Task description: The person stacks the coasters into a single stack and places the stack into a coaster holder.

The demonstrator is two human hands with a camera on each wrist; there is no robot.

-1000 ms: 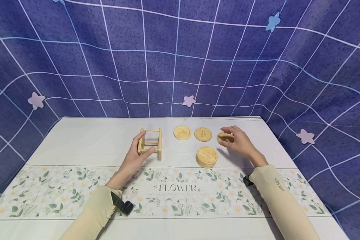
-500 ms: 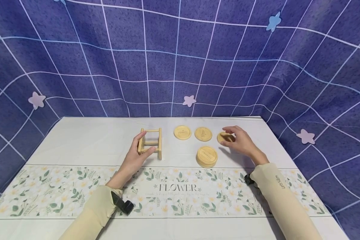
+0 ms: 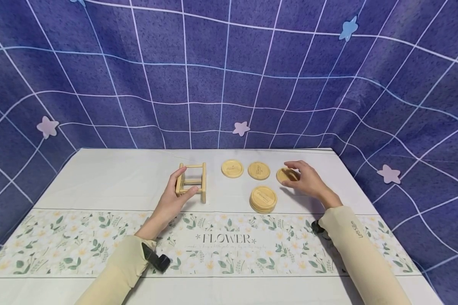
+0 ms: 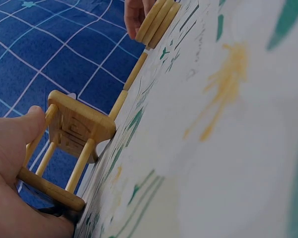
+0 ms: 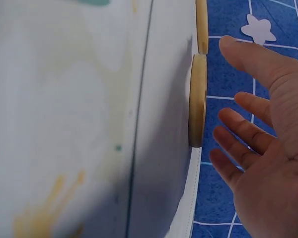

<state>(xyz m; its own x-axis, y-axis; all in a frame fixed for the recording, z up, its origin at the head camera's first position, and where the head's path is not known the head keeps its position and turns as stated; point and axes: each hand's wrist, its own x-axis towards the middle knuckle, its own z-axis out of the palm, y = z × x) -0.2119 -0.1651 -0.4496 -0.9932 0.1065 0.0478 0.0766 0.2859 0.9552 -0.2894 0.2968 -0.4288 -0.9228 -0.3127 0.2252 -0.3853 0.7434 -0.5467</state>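
Pale wood throughout the rack (image 3: 204, 183), left of centre on the desk (image 3: 107, 182), between the floral band (image 3: 84, 243) and the far edge. Set with end plates facing the left and right edges, with rods crosswise between them, parallel to the far edge; longest side hard to make out. Held by its left end in the left-hand grip (image 3: 171, 195), with thumb across the near side and fingers toward the far side. Between the rods, white cloth visible. To the right, toward the far edge, a left coaster (image 3: 232, 169) and a middle coaster (image 3: 258, 170), flat and just apart, with print crosswise on the first and front-to-back on the second. Next toward the right edge, a right coaster (image 3: 282, 175), also low on the desk, beneath the right-hand grip (image 3: 307, 180): loose, with fingers and thumb spread, and a gap between fingertips and wood in the right wrist view. Nearer the floral band, a coaster stack (image 3: 263, 199), apparently three high by the left wrist view, topped by slanted print. Hidden: the right coaster's right side, behind the right-hand grip, and much of the rack's left end. Too small to read, most of the coaster print. Cut off at the bottom of the head view: the desk's near edge and both sleeves (image 3: 116, 267).
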